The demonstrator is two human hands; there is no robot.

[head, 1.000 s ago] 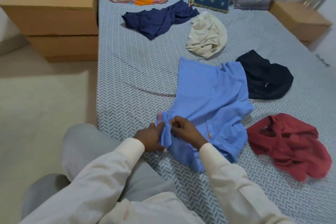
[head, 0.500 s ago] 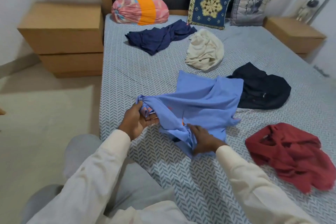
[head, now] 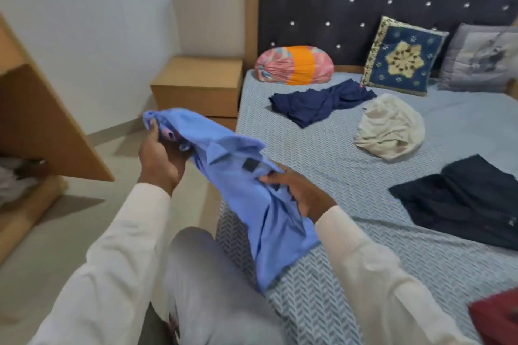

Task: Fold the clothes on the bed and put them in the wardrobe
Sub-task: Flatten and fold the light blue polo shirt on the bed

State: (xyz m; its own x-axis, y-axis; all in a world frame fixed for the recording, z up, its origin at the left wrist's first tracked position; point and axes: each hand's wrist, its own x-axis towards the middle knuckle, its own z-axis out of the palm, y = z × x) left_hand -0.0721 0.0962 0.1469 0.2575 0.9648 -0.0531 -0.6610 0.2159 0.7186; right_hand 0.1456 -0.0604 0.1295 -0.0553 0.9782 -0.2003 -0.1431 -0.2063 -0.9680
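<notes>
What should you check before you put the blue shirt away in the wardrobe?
1. Both hands hold the shirt: ok. The left hand grips one end of the blue shirt and the right hand grips the middle.
2. Shirt folded neatly: not ok. It is bunched up and hangs loose.
3. Shirt off the bed: ok, though its lower end hangs near the edge.
4. Wardrobe open: ok, some clothes show inside.
5. Room on the shelf: cannot tell, most of it is out of view.
6. All clothes done: not ok. The navy, cream, black and red ones wait on the bed.
</notes>
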